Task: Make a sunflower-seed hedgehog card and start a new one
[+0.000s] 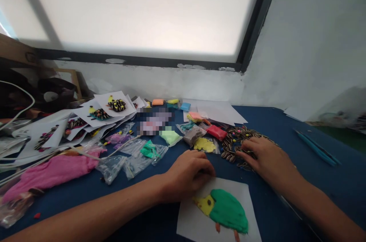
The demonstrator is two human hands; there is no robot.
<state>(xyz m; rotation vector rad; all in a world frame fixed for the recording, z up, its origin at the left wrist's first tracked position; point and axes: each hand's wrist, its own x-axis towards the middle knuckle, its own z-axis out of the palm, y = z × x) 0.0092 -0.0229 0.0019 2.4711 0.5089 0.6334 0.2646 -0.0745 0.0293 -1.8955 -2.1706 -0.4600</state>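
The left hand (190, 175) rests at the upper-left edge of a white rectangular paper sheet (188, 221), its fingers curled. The view does not reveal whether they grip anything. The sheet lies on the dark blue table (154, 221), directly in front of the person. It is likely light and easily creased; hold it down flat at a bare corner or margin.

The sheet bears a flat animal figure of green and yellow modelling clay (228, 211). The clay is probably soft and prone to dents, so avoid pressing on the figure itself. From left to right, it presents a yellow pointed head (203, 205), a round dark eye (209, 202) and a smooth, domed green body. Two short orange-brown legs (218, 227) project from the lower edge.

To the right of the sheet's top edge lies a loose heap of dark striped sunflower seeds (228, 154), with small pink and yellow balls (234, 134) among them. Each seed should be light, hard and somewhat slippery; pinch it across its flat sides. The right hand (268, 158) reaches into the heap, fingertips lowered. Whether a seed is pinched is not discernible.
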